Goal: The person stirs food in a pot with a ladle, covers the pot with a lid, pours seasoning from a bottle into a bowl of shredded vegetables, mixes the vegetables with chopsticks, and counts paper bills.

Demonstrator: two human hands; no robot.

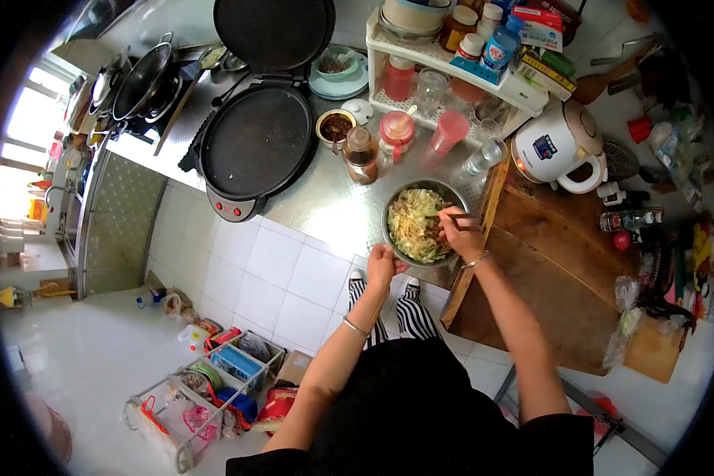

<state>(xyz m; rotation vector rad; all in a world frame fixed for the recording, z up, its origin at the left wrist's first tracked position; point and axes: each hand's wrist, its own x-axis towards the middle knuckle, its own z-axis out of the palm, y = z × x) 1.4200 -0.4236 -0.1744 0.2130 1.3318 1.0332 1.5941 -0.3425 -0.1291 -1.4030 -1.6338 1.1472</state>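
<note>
A metal mixing bowl (386,226) stands at the front edge of the steel counter, filled with shredded pale-green vegetable (415,222). At the bowl's near left rim, my left hand (382,266) grips the edge, its fingers partly hidden below the rim. My right hand (458,230) is closed around dark chopsticks (470,222), held over the right side of the bowl; their tips reach into the shreds. Just behind the bowl are a brown-filled glass jar (362,159) and a red-and-clear jar (397,131).
An opened electric griddle (254,143) sits to the left. On the right are a wooden board (547,270) and a white kettle (559,143). A white shelf (420,55) with bottles stands at the back. Below left, a wire rack (206,397) holds bags on the floor.
</note>
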